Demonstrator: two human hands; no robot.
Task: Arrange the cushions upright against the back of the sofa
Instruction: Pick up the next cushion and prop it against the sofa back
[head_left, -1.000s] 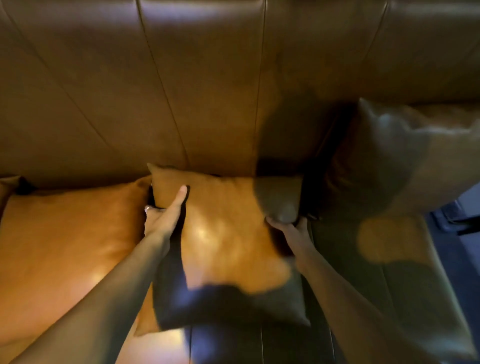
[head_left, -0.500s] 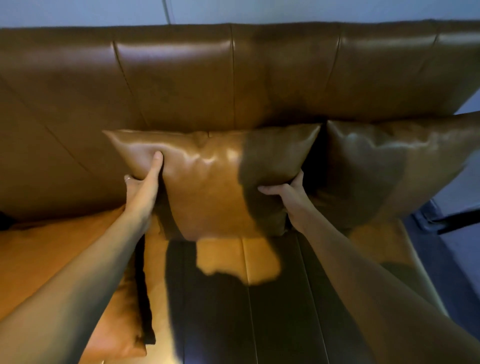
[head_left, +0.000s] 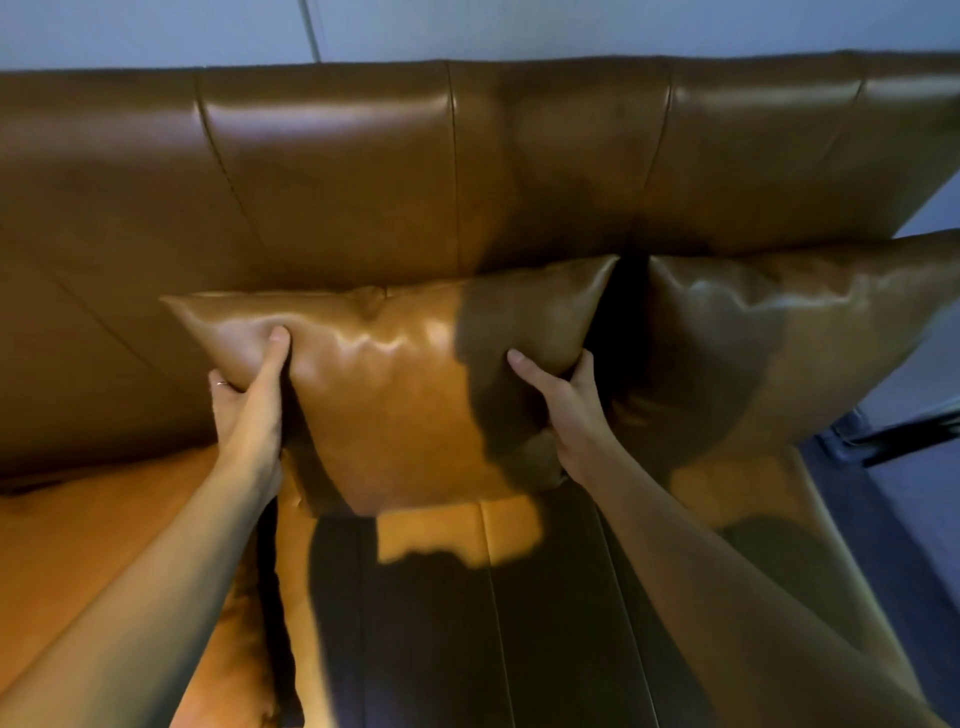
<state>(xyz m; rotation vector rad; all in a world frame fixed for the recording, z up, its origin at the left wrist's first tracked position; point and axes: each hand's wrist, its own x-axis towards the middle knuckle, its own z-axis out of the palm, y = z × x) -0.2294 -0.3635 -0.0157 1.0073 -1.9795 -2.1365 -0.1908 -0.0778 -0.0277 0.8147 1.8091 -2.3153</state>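
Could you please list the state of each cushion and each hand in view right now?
Middle cushion: upright against the sofa back, gripped at both sides.
Right cushion: upright against the back, untouched.
Left cushion: lying flat on the seat.
Left hand: closed on the middle cushion.
Right hand: closed on the middle cushion.

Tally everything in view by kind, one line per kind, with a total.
Cushions: 3 (middle cushion, right cushion, flat cushion on the seat)
Hands: 2 (left hand, right hand, both gripping the middle cushion)
Sofas: 1 (sofa)
Total: 6
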